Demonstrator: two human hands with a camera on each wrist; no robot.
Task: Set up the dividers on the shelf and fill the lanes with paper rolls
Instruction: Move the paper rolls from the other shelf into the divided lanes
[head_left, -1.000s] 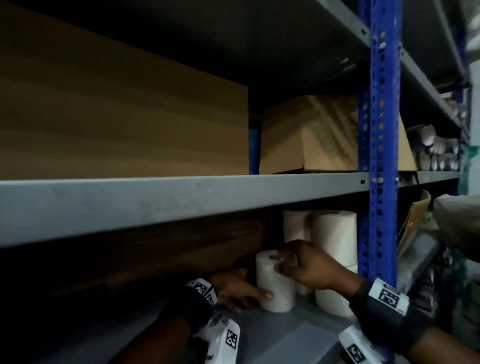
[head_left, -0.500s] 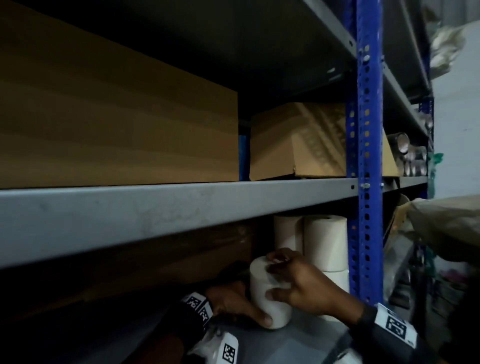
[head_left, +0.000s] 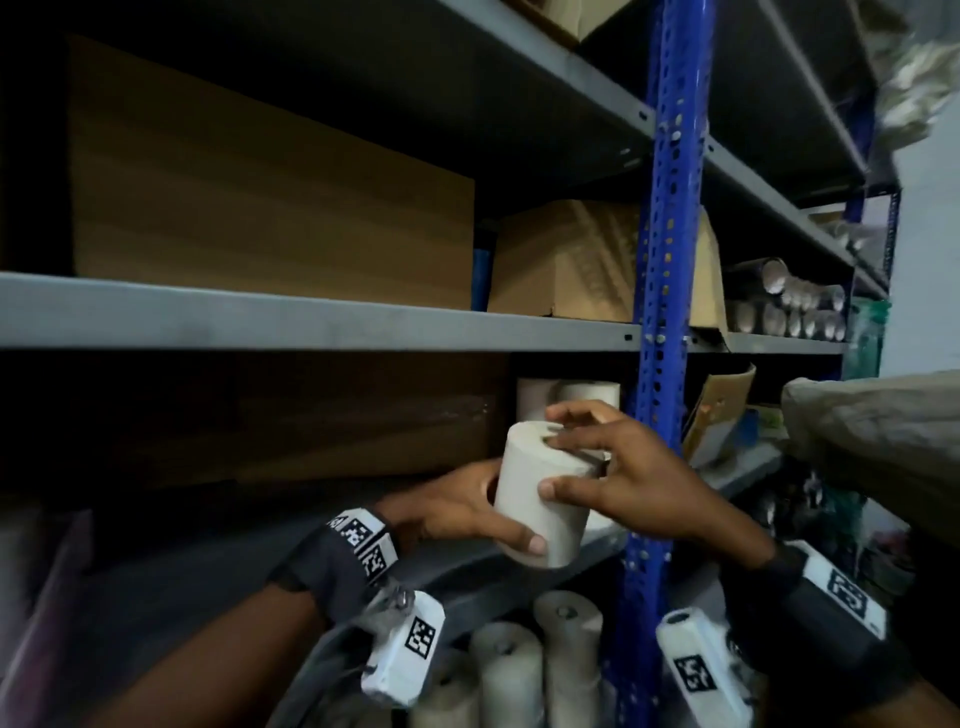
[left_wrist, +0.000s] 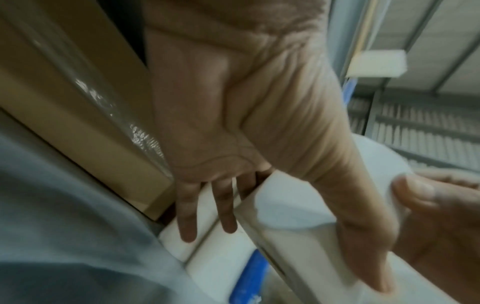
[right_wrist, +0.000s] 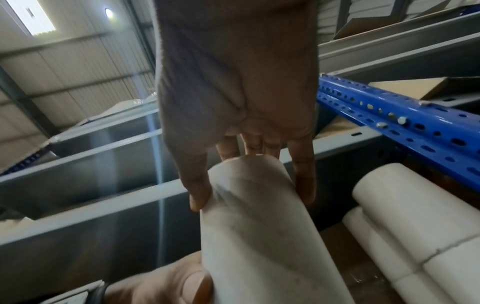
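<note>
A white paper roll (head_left: 540, 499) hangs tilted just above the front of the grey shelf (head_left: 467, 569), held by both hands. My left hand (head_left: 467, 512) grips its lower part, thumb across the front and fingers behind it. My right hand (head_left: 618, 467) grips the top, with fingers over the end face and thumb on the side. In the left wrist view the roll (left_wrist: 298, 216) lies under my left hand's thumb. The right wrist view shows the roll (right_wrist: 259, 236) pinched between thumb and fingers. More white rolls (head_left: 587, 392) stand stacked at the shelf's back right. I see no divider.
A big brown carton (head_left: 311, 415) fills the shelf to the left of the roll. The blue perforated upright (head_left: 660, 364) stands just right of my hands. Several rolls (head_left: 519, 665) stand on the shelf below. Cartons sit on the shelf above.
The roll stood on the shelf with both hands round it. Now it is lifted off, tilted, and drawn toward the shelf's front edge.
</note>
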